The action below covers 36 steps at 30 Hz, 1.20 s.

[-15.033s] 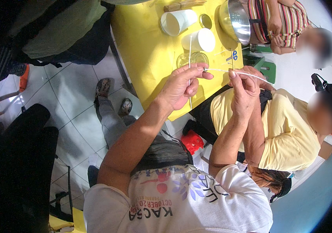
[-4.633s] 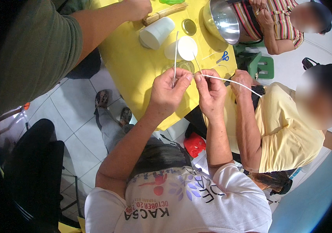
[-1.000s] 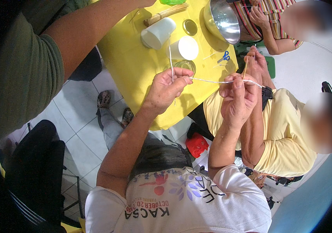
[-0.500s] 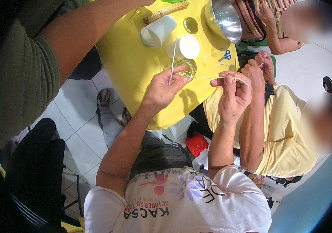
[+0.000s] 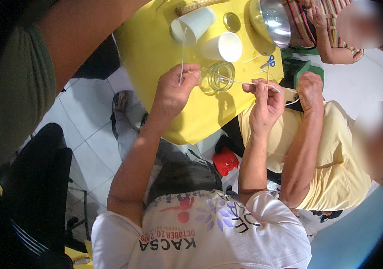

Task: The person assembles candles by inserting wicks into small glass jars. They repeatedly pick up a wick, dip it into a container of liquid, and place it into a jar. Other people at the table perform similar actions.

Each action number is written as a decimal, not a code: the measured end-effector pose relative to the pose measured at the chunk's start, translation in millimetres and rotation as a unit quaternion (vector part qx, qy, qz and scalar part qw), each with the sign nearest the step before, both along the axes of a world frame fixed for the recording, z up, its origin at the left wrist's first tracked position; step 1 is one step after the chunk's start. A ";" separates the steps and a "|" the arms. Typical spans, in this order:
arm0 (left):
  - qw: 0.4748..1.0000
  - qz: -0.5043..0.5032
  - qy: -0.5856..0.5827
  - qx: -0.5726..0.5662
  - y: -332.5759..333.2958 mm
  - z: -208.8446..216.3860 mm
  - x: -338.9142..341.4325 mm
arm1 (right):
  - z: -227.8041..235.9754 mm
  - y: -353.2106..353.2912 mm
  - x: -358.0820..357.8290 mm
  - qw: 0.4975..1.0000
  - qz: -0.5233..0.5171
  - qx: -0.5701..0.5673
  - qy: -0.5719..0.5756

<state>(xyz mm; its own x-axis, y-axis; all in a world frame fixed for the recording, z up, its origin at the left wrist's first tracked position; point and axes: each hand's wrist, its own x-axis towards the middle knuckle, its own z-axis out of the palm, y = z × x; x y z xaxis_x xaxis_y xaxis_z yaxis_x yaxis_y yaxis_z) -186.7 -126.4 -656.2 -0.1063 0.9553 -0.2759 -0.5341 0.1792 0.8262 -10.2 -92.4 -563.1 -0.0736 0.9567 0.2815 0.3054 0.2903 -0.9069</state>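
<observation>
Cord (image 5: 183, 54), white and thin, rises in the head view from the left hand (image 5: 176, 87), whose grip is closed on its lower end between thumb and fingers, above the near left part of the yellow tabletop (image 5: 191, 121). The right hand (image 5: 267, 103), well apart from it, pinches a second white strand (image 5: 241, 82) together with a thin tan stick (image 5: 268, 74); its grip is closed on both. The strand runs leftward from these fingers, its far end over the mouth of a glass jar (image 5: 213, 81) and apart from the left fingertips; the stick points up, away from the body. Whether cord and strand are one piece, I cannot tell. Beyond the jar are a white cup (image 5: 223, 47) and, further back, a tilted cup (image 5: 193, 25), with a round lid (image 5: 232, 21) to the right. Blue-handled scissors (image 5: 271, 61) lie near the right edge, below a metal bowl (image 5: 274, 22). At the top edge shows part of a bundle (image 5: 200, 5) of thin sticks. To the right, a co-worker's hand (image 5: 310, 87), beside a yellow shirt (image 5: 335, 157), is raised near another white strip (image 5: 292, 102).
</observation>
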 end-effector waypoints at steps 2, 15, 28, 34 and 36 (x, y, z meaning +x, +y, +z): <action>1.000 0.022 0.003 0.003 -6.5 -14.3 -3.2 | -16.5 -6.2 -0.8 1.000 0.000 -0.002 -0.007; 0.966 -0.104 0.190 0.138 4.2 -76.8 -16.4 | -126.9 -41.1 -0.9 0.998 -0.030 -0.018 -0.058; 0.853 -0.285 0.319 0.299 23.3 -71.8 20.9 | -175.6 -52.4 35.5 0.999 -0.043 -0.009 -0.002; 0.846 -0.337 0.320 0.261 24.4 -72.9 22.9 | -189.8 -47.1 47.2 0.999 -0.045 -0.012 0.019; 0.846 -0.350 0.318 0.246 25.2 -75.0 26.3 | -191.0 -44.4 48.6 0.998 -0.052 -0.007 0.024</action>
<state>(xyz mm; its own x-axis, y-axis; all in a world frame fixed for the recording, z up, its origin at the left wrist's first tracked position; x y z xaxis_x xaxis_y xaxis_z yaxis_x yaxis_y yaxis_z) -160.5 -101.2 -731.2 0.5559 0.8280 0.0731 0.1410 -0.1806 0.9734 38.4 -136.8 -754.1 0.0390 0.9625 0.2686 0.2898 0.2464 -0.9248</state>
